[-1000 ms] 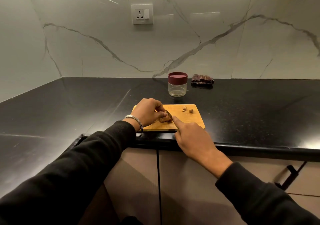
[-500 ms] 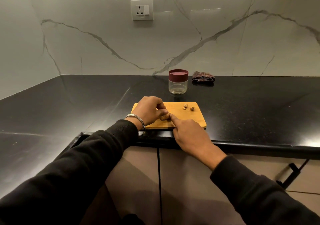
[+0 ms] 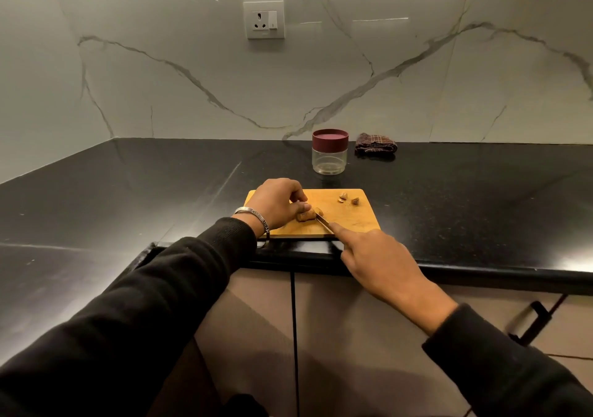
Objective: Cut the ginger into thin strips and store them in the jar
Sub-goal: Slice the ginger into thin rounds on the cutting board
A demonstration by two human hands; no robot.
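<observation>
Both hands work on the cutting board (image 3: pixel 353 221): my left hand (image 3: pixel 272 203) fingers clench the ginger (image 3: pixel 306 215). My right hand (image 3: pixel 378 257) grasps the knife (image 3: pixel 322 221), blade just right of those fingers.

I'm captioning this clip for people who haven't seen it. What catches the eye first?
The wooden cutting board at the black counter's front edge stands out: the left hand holds the ginger while the right hand works a knife against it. Behind the board stands a jar, its maroon lid on.
</observation>
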